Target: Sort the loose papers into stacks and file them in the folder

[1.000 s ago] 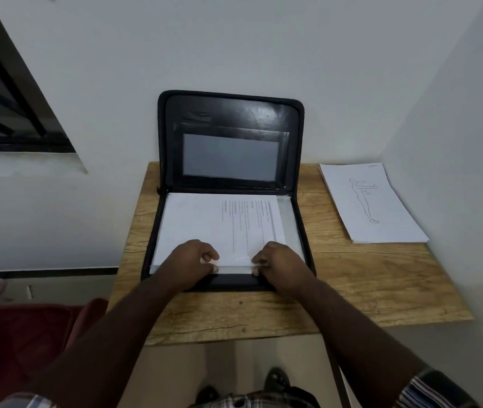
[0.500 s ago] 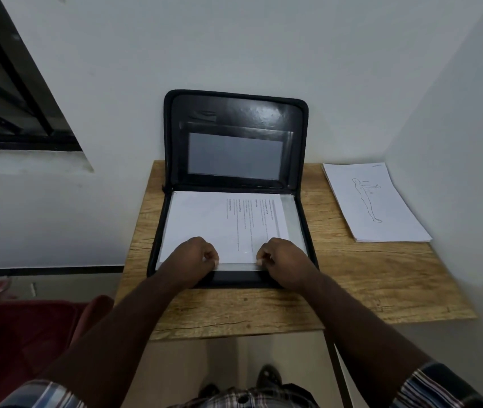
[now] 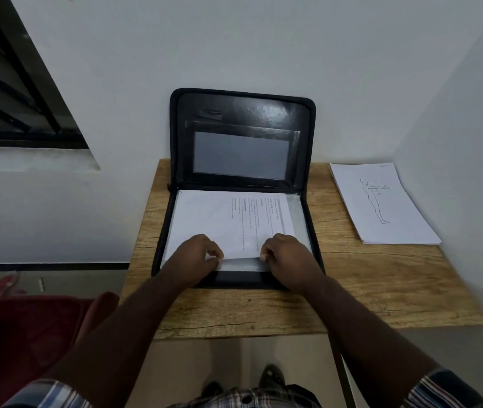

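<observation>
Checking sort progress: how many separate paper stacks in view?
2. One printed stack lies inside the open folder, under both hands; one stack with a figure drawing sits on the table, right. Sheets underneath may be hidden.

Folder: black zip-around folder (image 3: 241, 119) is standing open on the wooden table (image 3: 381, 278).
Hands: left hand (image 3: 196, 256) and right hand (image 3: 287, 254) are pinching the printed white sheet (image 3: 228, 225).
Stack: white paper stack (image 3: 381, 204) is lying right.
</observation>
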